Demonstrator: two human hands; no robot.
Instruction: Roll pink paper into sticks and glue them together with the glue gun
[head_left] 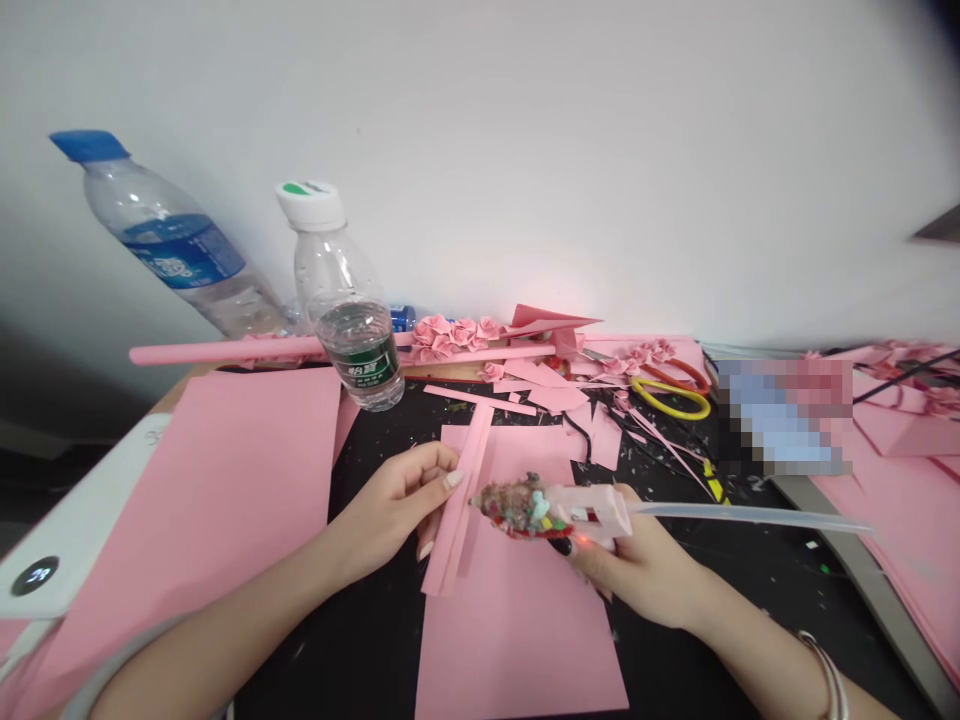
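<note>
Pinching a folded pink paper strip (pixel 463 500) over a pink sheet (pixel 525 630) on the black counter (pixel 360 650), the left hand (pixel 405 500) held a firm grip; the right hand (pixel 649 570) clasped a glue gun (pixel 555 512), nozzle beside the strip.

So there's a clear plastic bottle with a blue cap (pixel 169 225) and a white-capped clear bottle with a green label (pixel 352 310) standing near it.

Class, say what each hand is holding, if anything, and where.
Left hand: folded pink paper strip, by its edge partway along. Right hand: glue gun, around its pink body.
</note>
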